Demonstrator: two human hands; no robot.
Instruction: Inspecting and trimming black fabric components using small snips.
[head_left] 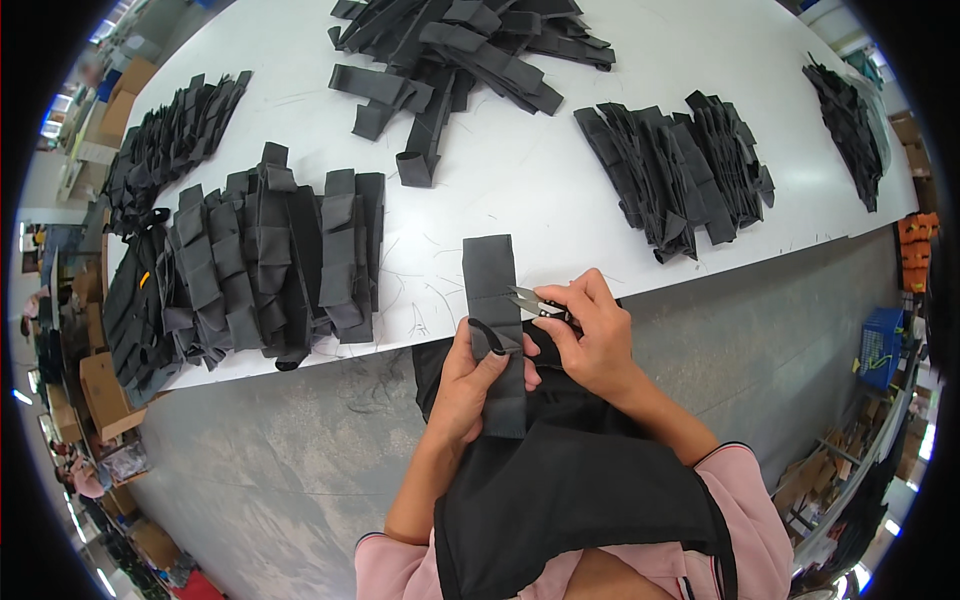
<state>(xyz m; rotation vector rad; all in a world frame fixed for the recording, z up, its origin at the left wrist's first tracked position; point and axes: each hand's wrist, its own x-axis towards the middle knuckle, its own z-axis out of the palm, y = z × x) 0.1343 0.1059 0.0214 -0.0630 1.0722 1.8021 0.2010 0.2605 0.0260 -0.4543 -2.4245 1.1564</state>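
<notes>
A dark grey fabric strip (490,267) stands out over the table's front edge, with a sewn fold or loop near its middle. My left hand (469,385) is closed around its lower part, the thumb pressed on the cloth by the loop. Thread snips (548,306) with black grips are in my right hand (600,335), fingers wrapped round them. Their pointed blades lie at the strip's right edge, just above the loop. Whether a thread lies between the blades is too small to tell.
On the white table (500,190), a loose heap of grey strips (450,50) lies at the far middle. Stacked strips (265,250) line the left, more bundles (670,170) the right, with another bundle (848,135) at the far right. Thread scraps litter the tabletop. A blue crate (881,345) stands right.
</notes>
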